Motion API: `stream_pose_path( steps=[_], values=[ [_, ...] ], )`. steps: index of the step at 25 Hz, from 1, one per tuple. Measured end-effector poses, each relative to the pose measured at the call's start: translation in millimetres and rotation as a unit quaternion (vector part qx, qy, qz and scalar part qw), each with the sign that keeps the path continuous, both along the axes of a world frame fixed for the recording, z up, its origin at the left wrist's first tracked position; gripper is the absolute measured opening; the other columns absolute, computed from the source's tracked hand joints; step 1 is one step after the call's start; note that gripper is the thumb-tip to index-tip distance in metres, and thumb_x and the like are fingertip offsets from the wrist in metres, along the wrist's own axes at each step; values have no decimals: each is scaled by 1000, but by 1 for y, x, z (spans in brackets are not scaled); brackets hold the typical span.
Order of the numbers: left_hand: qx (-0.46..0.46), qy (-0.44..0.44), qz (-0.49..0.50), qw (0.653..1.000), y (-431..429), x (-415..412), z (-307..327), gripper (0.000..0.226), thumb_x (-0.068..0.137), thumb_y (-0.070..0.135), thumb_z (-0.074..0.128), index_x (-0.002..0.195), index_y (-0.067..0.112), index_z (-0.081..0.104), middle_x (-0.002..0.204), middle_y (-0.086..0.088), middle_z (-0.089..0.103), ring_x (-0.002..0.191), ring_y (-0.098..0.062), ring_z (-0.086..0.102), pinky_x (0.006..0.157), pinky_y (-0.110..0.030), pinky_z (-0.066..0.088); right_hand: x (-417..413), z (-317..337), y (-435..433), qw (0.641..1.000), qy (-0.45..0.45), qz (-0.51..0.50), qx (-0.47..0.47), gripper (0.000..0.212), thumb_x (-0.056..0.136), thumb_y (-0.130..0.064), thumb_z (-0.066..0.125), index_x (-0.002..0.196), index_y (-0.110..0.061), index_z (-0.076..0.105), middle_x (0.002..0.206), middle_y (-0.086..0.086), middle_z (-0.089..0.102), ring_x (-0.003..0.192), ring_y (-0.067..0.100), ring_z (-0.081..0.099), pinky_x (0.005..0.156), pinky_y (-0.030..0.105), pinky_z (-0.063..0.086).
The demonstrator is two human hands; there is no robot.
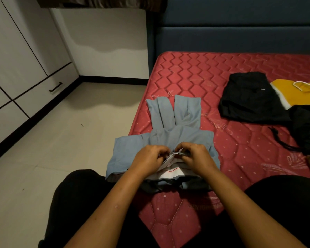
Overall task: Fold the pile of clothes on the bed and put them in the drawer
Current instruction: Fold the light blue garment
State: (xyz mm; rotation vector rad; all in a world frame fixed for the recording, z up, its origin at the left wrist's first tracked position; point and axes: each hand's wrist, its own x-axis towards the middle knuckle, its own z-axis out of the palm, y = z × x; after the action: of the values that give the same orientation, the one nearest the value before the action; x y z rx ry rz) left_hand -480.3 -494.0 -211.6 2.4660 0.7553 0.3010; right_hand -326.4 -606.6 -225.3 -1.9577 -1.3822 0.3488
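here the grey-blue trousers (177,120) lie on the red quilted bed (240,151) near its left edge, long axis running straight away from the person, legs far and waistband near. the left hand (150,156) and right hand (195,156) meet there, equally close, fingers curled, each pinching the white-lined waistband edge. the cloth looks thin, soft and creased. black clothes (249,99) lie further right.

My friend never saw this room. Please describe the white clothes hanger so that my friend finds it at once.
Look at the red quilted mattress, toward its far right side, where a folded black garment lies beside a mustard-yellow garment with a white band. The thin white clothes hanger rests on the yellow one. It is the only thin loop there; all around it is cloth.
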Motion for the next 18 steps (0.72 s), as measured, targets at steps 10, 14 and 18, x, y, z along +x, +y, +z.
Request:
stream_pose_path(
  steps=[10, 14, 18],
  values=[
    [117, -36, -16, 992, 7, -11, 4, 26, 89, 17, 55, 105, 31, 69, 97, 7, 73, 89, -21, 65, 66, -33, 49, -1, 7, 7, 998, -34, 41, 20, 29, 77, 0, 67, 100, -16, 75, 97, 1, 72, 92, 15, 65, 83, 30, 52],
    [75, -65, -6, 995, 3, -10, 0, 31, 89, 46, 42, 105, 32, 65, 93, 7, 71, 85, -18, 65, 68, -37, 51, -3, 5, 4, 999, -22, 31, 34, 30, 78, 3, 63, 101, -13, 73, 96, 3, 70, 90, 16, 64, 82, 25, 49],
    [74, -20, -4, 997, 3, -9, -8, 40, 83, 56, 53, 117, 36, 59, 102, 4, 70, 93, -19, 64, 72, -35, 50, -3, 9, 5, 997, -26, 8, 71, 30, 78, 3, 63, 104, -9, 70, 98, 6, 67, 91, 15, 60, 82, 18, 41]
  ],
)
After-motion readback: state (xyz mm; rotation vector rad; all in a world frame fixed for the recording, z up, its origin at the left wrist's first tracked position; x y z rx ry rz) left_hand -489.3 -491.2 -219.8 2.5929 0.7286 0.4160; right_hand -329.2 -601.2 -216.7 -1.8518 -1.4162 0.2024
